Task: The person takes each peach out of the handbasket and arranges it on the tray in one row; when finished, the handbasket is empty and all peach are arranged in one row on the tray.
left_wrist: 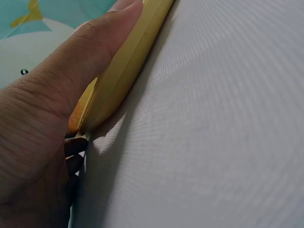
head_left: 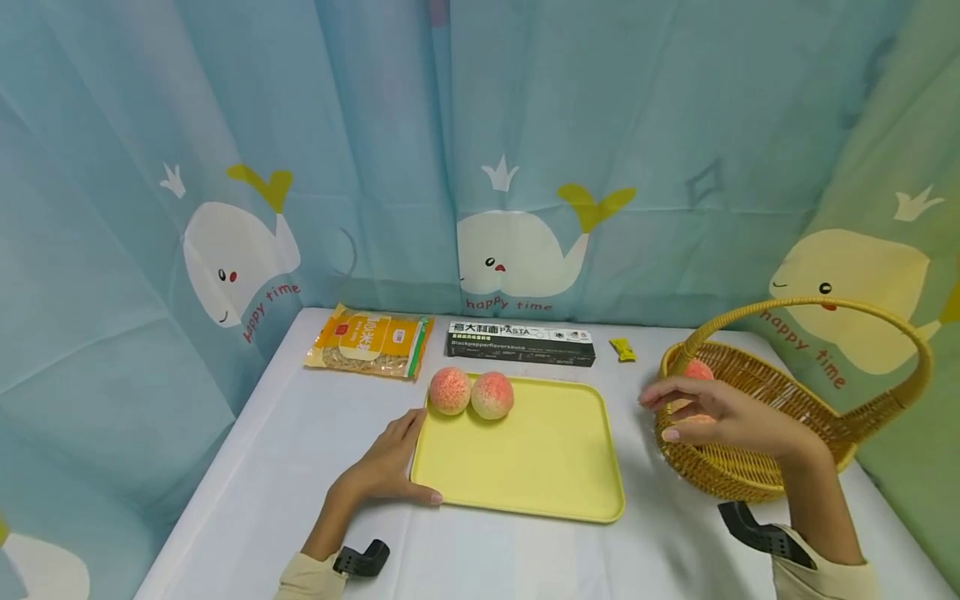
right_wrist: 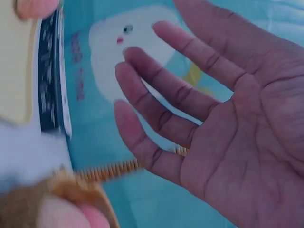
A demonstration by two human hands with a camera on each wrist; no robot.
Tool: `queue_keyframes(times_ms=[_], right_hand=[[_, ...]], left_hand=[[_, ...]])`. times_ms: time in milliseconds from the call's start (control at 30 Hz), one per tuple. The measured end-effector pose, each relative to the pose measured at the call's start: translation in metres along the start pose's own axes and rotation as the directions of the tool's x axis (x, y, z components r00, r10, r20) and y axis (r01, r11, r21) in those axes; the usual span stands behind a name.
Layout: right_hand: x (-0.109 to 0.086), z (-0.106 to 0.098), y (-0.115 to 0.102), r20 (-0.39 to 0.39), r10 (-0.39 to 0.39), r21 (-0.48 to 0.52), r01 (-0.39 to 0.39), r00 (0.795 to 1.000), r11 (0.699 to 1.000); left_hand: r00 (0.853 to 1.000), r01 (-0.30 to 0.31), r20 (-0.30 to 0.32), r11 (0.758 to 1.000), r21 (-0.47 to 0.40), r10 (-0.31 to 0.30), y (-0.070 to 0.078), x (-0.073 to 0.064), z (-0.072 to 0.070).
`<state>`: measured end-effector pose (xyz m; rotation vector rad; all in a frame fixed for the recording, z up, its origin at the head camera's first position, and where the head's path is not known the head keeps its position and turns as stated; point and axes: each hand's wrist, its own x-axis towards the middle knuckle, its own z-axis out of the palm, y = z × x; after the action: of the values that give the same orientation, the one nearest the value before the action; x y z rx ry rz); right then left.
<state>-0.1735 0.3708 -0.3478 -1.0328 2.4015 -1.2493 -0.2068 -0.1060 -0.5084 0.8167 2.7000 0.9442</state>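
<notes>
My left hand (head_left: 388,462) holds the near left corner of a yellow tray (head_left: 540,467), with the thumb along the front rim and the fingers along the left side. The thumb against the tray's outer wall (left_wrist: 126,78) shows in the left wrist view. Two pink peaches, a left one (head_left: 450,391) and a right one (head_left: 492,395), touch each other in the tray's far left corner. Over the left side of a wicker basket (head_left: 731,482), my right hand (head_left: 731,417) is empty, its fingers spread and slightly bent. Beneath it lie peaches (head_left: 699,369), partly hidden by the hand.
Behind the tray lie an orange grain bag (head_left: 370,342), a dark pasta box (head_left: 520,342) and a small yellow wrapped candy (head_left: 622,349). The basket's tall handle (head_left: 817,305) arches up at the right. A whale-print curtain (head_left: 397,167) hangs behind the white table (head_left: 300,433).
</notes>
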Motion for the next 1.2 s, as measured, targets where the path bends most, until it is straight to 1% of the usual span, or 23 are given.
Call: queue_keyframes(times_ms=[67,133,200,267,367,400,533,600,700,800,1033,1133,1200], right_hand=[[-0.008,-0.01,0.006,0.012,0.015,0.062,-0.016,1.0,0.998],[-0.016,-0.019,0.012,0.016,0.032,0.093,-0.033,0.999,0.995],[-0.023,-0.029,0.018,0.003,0.056,0.099,-0.056,0.998,0.994],[-0.028,-0.038,0.026,-0.022,0.086,0.077,-0.084,0.996,0.993],[-0.034,-0.049,0.04,-0.06,0.154,0.036,-0.152,0.986,0.988],[-0.035,-0.052,0.045,-0.062,0.173,0.034,-0.171,0.983,0.985],[-0.039,-0.062,0.063,-0.039,0.189,0.021,-0.189,0.981,0.982],[-0.04,-0.065,0.071,-0.03,0.21,0.024,-0.209,0.977,0.978],[-0.042,-0.069,0.082,-0.048,0.254,0.003,-0.254,0.966,0.967],[-0.044,-0.07,0.091,-0.047,0.285,0.011,-0.285,0.957,0.959],[-0.05,-0.072,0.102,0.03,0.351,0.096,-0.352,0.936,0.931],[-0.052,-0.073,0.103,0.056,0.389,0.14,-0.393,0.919,0.909],[-0.053,-0.074,0.103,0.085,0.417,0.177,-0.426,0.905,0.887]], left_hand=[[1.0,0.012,0.011,1.0,-0.002,-0.012,0.001,-0.001,-0.001],[1.0,0.013,0.014,1.0,-0.001,-0.013,0.0,-0.001,0.0],[1.0,0.015,0.013,1.0,-0.005,-0.015,0.0,-0.001,-0.001],[1.0,0.018,0.01,1.0,0.001,-0.018,-0.001,0.0,-0.002],[1.0,0.019,0.003,1.0,0.008,-0.019,-0.002,0.001,-0.004],[1.0,0.015,0.0,1.0,0.01,-0.015,-0.003,0.002,-0.004],[1.0,0.004,-0.001,1.0,0.006,-0.004,-0.003,0.003,-0.006],[1.0,0.003,0.001,1.0,0.002,-0.003,-0.002,0.002,-0.006],[1.0,0.006,0.008,1.0,0.001,-0.006,-0.002,0.001,-0.005],[1.0,0.011,0.012,1.0,-0.004,-0.011,-0.001,0.0,-0.004],[1.0,0.017,0.015,1.0,-0.01,-0.017,0.001,-0.001,-0.002],[1.0,0.022,0.014,1.0,-0.007,-0.022,0.002,-0.001,-0.002],[1.0,0.026,0.015,1.0,-0.009,-0.026,0.003,-0.001,-0.002]])
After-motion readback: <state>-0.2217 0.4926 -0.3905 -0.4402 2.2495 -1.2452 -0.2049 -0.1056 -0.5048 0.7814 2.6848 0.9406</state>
